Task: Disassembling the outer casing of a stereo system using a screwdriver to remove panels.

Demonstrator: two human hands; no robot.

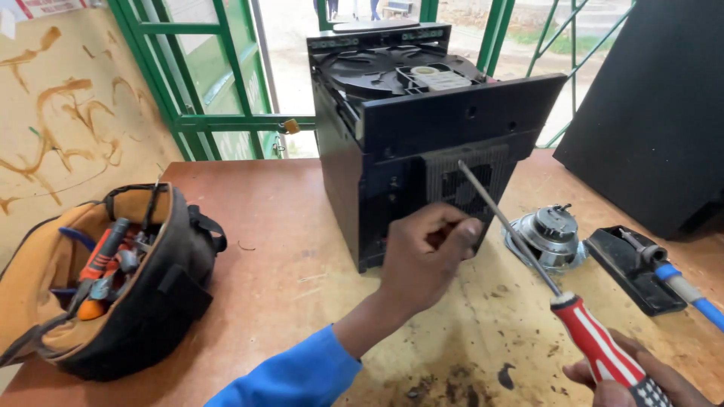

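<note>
- The right hand [641, 380] is gripping the red-and-white handle of a screwdriver [596, 343], its grip clamped around the handle at the lower right edge of view.
- The screwdriver shaft is slanting up and to the left, with its tip lying over the vent grille of the black device [407, 143].
- The left hand [426, 256], its grip curled together, is pressing against the lower front of the black device, just beside the shaft.
- The black device is standing upright on the table [286, 249].
- A round metal part [550, 234] and a soldering iron [679, 283] on a black stand are lying to the right.
- An open tool bag [113, 279] is sitting well apart to the left.
</note>
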